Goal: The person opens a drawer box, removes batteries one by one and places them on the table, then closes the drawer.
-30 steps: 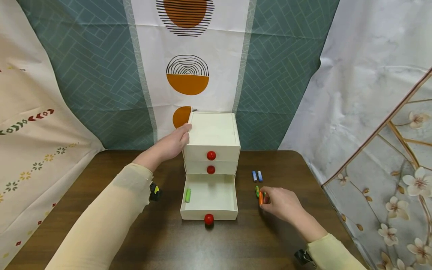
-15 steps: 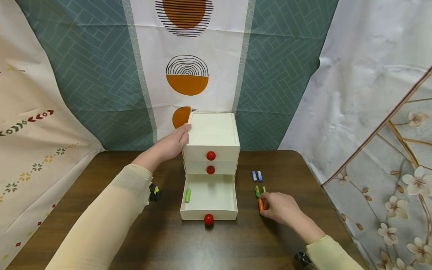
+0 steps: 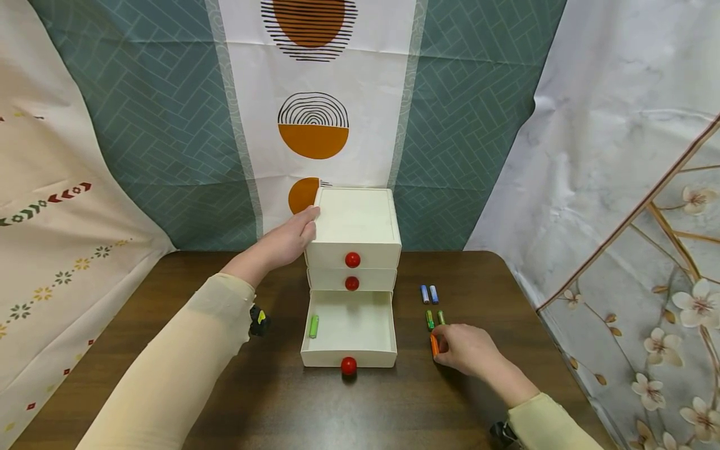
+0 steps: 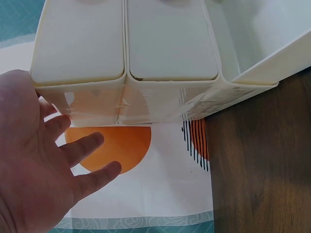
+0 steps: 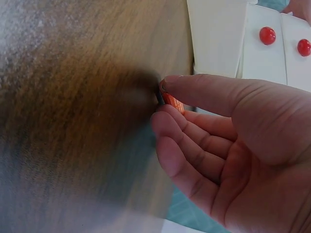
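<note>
In the head view, my right hand [image 3: 467, 349] pinches an orange battery [image 3: 434, 346] at the table, right of a white drawer cabinet [image 3: 357, 215]. The right wrist view shows the thumb and fingertips on the battery [image 5: 173, 103], which they partly hide. My left hand [image 3: 285, 239] rests against the cabinet's upper left edge. Its fingers are spread along the side wall in the left wrist view. The bottom drawer [image 3: 351, 358] is pulled out, with a light green battery [image 3: 313, 326] lying at its left side.
Two green batteries, one at the left [image 3: 430, 320] and one partly behind the right hand [image 3: 441, 317], lie beyond the orange one. Farther back lie a pair of blue batteries [image 3: 429, 294]. Red knobs [image 3: 352, 259] stick out from the drawer fronts. Fabric [image 3: 478, 125] hangs behind the brown table [image 3: 270, 400].
My right hand has shifted a little toward the near side with the orange battery, uncovering more of the green batteries. My left hand and the cabinet have stayed put.
</note>
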{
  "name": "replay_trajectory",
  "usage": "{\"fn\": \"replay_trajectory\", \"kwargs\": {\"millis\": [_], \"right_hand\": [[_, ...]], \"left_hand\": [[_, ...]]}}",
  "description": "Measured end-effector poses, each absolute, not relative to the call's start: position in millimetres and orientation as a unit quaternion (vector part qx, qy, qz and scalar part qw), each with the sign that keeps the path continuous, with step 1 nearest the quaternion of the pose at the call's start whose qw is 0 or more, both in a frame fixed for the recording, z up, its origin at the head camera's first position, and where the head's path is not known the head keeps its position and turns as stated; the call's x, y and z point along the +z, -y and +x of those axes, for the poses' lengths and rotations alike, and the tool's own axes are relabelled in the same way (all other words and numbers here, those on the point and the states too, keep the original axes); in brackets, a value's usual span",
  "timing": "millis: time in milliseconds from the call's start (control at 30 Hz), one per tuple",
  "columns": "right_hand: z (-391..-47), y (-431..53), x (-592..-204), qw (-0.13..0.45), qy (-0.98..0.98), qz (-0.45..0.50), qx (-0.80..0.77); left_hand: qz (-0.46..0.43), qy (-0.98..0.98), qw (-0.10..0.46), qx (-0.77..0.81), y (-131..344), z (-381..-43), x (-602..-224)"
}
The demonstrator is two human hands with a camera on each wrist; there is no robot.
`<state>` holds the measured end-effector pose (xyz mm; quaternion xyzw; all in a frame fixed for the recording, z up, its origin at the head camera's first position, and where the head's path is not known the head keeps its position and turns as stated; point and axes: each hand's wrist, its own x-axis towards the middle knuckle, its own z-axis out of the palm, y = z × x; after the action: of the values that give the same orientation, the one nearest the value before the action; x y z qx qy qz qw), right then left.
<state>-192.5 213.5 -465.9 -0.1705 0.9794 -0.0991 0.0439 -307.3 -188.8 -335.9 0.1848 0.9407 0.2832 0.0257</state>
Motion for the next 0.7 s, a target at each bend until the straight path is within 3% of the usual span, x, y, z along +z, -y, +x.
{"fn": "replay_trajectory", "kwargs": {"millis": [700], "right_hand": [[-194.7, -212.4, -466.7, 0.067, -0.980, -0.165, -0.091]], "left_hand": [[0.194, -0.938, 0.020, 0.287, 190.1, -309.4, -336.6]]}}
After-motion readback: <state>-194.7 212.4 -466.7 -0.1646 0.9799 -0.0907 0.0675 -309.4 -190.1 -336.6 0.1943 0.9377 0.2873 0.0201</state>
